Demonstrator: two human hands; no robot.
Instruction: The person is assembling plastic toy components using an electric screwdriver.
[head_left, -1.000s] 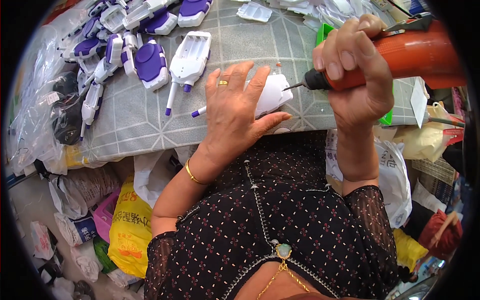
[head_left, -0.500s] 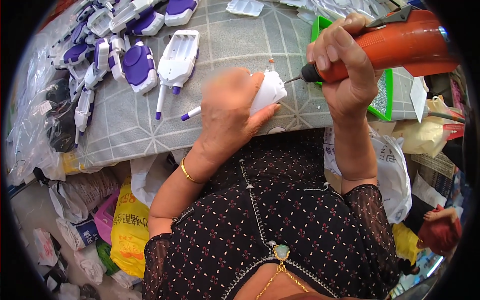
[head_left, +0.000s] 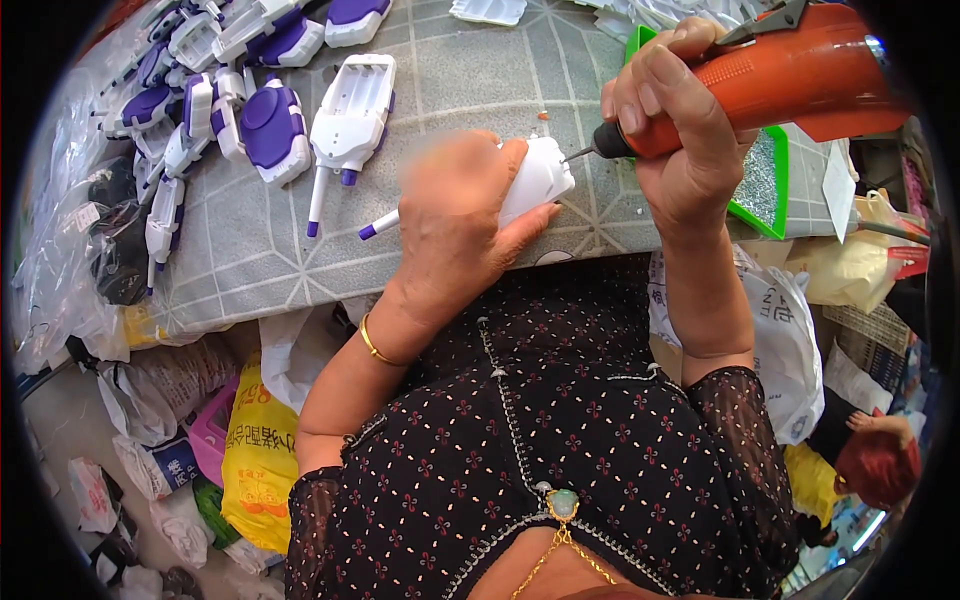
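My left hand [head_left: 450,225] is wrapped round a white plastic housing [head_left: 537,182] and holds it down on the table. A thin stem with a purple tip sticks out on the far side of that hand. My right hand [head_left: 690,160] grips an orange-red electric screwdriver [head_left: 790,80], held nearly level. Its slim bit meets the right end of the housing. Whether a screw sits under the bit is too small to tell. Left of my left hand lies a similar white-and-purple housing [head_left: 352,115], its open compartments facing up.
Several purple-and-white housings [head_left: 272,130] are heaped at the far left beside clear plastic wrap [head_left: 60,220]. A green-rimmed tray [head_left: 783,185] of small metal screws stands under my right wrist. White plastic parts [head_left: 690,18] lie at the back. A grey patterned cloth [head_left: 440,90] covers the table.
My right hand and the screwdriver have shifted slightly left and up, keeping the bit at the housing's end. The left hand keeps its hold, almost unmoved.
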